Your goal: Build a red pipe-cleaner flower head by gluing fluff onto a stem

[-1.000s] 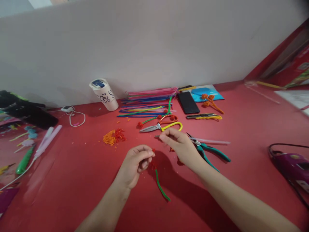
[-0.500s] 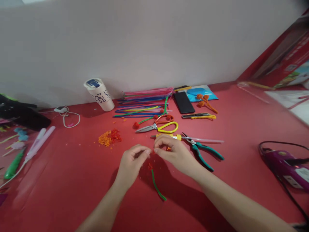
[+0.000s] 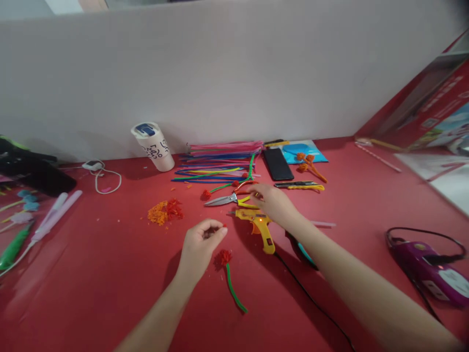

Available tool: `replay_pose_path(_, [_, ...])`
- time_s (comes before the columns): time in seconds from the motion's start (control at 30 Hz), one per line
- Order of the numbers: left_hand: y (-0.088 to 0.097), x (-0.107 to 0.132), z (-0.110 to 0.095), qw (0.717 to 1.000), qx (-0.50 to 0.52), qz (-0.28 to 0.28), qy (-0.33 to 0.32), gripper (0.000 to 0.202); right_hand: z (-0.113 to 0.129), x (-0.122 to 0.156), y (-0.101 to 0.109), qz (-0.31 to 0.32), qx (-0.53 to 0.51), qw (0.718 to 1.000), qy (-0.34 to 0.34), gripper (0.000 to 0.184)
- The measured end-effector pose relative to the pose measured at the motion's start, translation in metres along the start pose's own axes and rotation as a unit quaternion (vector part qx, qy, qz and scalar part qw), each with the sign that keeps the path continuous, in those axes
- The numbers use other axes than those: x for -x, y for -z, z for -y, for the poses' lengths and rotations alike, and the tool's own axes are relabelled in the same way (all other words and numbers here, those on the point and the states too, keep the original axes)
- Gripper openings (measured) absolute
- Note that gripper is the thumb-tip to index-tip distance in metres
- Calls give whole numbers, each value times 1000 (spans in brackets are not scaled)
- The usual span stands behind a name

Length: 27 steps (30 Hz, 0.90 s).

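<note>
**Right hand (image 3: 273,203) went to the scissors (image 3: 227,199)**

Since half a second before, I saw the right hand leave the left hand (image 3: 201,244) and reach back to the scissors. Its fingers lay over the yellow handles; I could not tell whether they gripped. The glue gun (image 3: 256,223) lay just beside it. The left hand stayed pinched shut on a red bit (image 3: 223,226). The flower (image 3: 229,274) lay on the table (image 3: 110,283) just right of that hand, untouched.

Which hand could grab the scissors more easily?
Right. The right hand is at the yellow handles of the scissors, fingers open and free. The left hand is farther back, busy pinching a small red piece.
</note>
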<state>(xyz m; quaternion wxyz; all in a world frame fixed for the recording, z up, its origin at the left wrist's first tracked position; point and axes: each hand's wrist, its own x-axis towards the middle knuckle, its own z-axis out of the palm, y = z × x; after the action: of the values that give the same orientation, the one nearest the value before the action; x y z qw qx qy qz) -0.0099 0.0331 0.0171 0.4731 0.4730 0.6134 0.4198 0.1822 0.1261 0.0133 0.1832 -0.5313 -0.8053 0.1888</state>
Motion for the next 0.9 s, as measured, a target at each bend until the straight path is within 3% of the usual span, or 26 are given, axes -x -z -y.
replay_pose_path(0.1, [-2, -3, 1, 999, 27, -2, 31, 15, -24, -29, -5, 54, 118, 991, 34, 28])
replay_pose_path(0.23, [-6, -3, -3, 996, 64, -16, 55, 17, -28, -47, -15, 109, 223, 965, 87, 35])
replay_pose_path(0.43, [-3, -6, 5, 991, 112, -25, 65, 19, -24, -55, 3, 154, 246, 951, 106, 34])
replay_pose_path(0.57, [2, -6, 13, 987, 134, -20, 80, 19, -27, -50, 17, 134, 183, 972, 53, 33])
replay_pose_path(0.73, [3, -3, 13, 980, 176, -13, 93, 18, -28, -36, 16, 66, 21, 997, -37, 28])
replay_pose_path(0.9, [1, -2, 15, 976, 193, 1, 103, 18, -26, -28, 19, 49, -199, 977, -65, 40])
